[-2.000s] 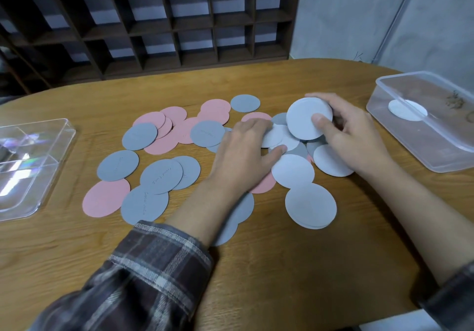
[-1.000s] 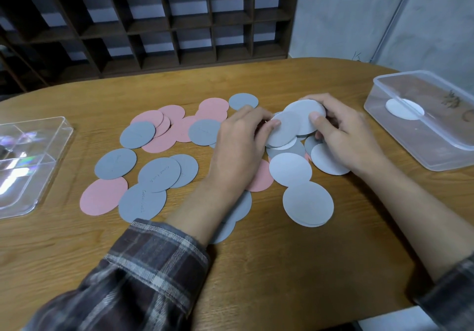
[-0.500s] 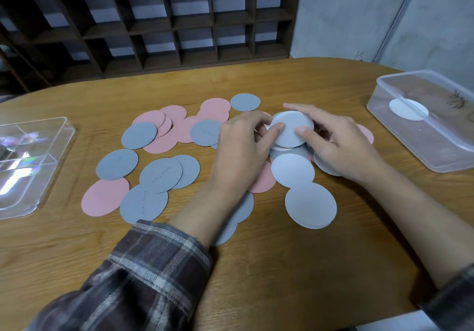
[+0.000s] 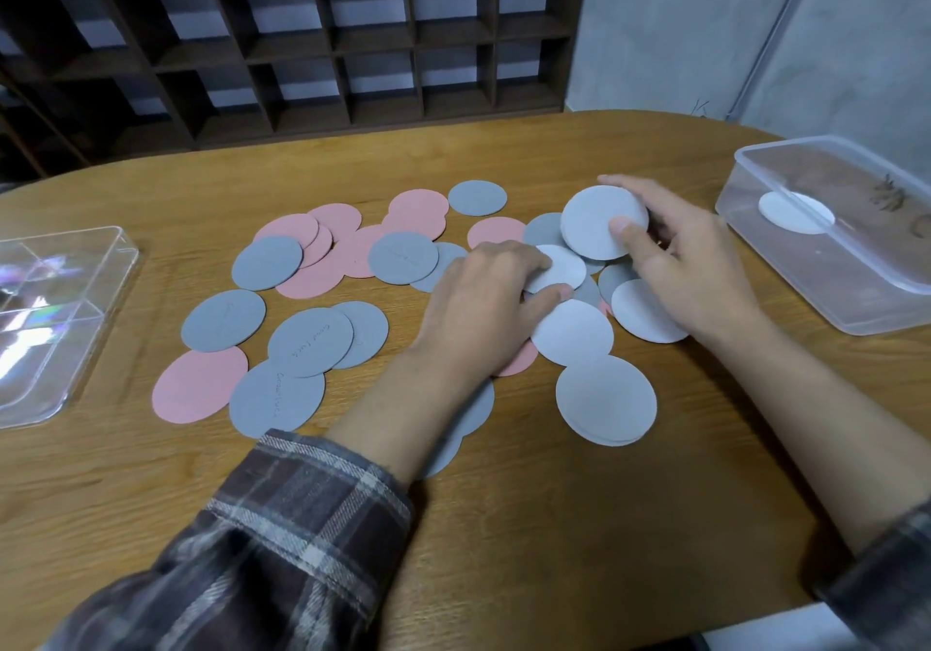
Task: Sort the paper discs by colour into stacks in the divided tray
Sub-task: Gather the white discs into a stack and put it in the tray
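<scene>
Pink, blue-grey and pale grey paper discs lie scattered over the wooden table [image 4: 554, 524]. My right hand [image 4: 695, 272] holds a small stack of pale grey discs [image 4: 594, 219] tilted up, thumb on its face and fingers behind. My left hand [image 4: 483, 307] pinches another pale grey disc [image 4: 561, 267] lying just below that stack. A short stack of pale discs [image 4: 607, 401] rests near the front. The clear divided tray [image 4: 55, 328] sits at the far left, with no discs visible in it.
A clear plastic box [image 4: 831, 247] with a white round label stands at the right edge of the table. A dark wooden cubby shelf [image 4: 302, 40] runs along the back. Pink disc [image 4: 199, 391] and blue-grey disc [image 4: 224, 320] lie nearest the tray.
My right hand has lifted its pale stack up off the pile and tilted it. My left hand has shifted down onto another pale disc beneath it.
</scene>
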Tool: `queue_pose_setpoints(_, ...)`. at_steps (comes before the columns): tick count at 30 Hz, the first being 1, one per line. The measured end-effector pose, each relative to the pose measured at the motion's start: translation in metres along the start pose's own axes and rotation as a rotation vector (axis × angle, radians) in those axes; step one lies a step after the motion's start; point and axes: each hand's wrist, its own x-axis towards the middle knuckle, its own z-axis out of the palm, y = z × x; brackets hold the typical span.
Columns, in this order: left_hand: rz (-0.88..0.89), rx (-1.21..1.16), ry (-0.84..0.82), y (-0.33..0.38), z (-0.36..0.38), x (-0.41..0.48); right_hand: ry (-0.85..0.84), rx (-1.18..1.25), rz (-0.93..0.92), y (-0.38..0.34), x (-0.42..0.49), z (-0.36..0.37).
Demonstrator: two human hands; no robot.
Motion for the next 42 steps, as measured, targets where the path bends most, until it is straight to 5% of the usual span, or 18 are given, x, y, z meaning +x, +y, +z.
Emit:
queue_pose_setpoints(20, 0.114, -0.095, 0.390, 0.002, -0.002, 0.003, -0.124, 0.119, -0.094, -0.009, -0.005, -0.001)
queue_pose_setpoints(31, 0.030, -0.202, 0.355, 0.000, 0.000, 0.004, -0.231, 0.230, -0.055, -0.008, -0.006, 0.001)
queue_pose_setpoints(42, 0.029, -0.213, 0.339, 0.006, -0.007, 0.001, -0.189, -0.005, -0.144, -0.009, -0.008, 0.004)
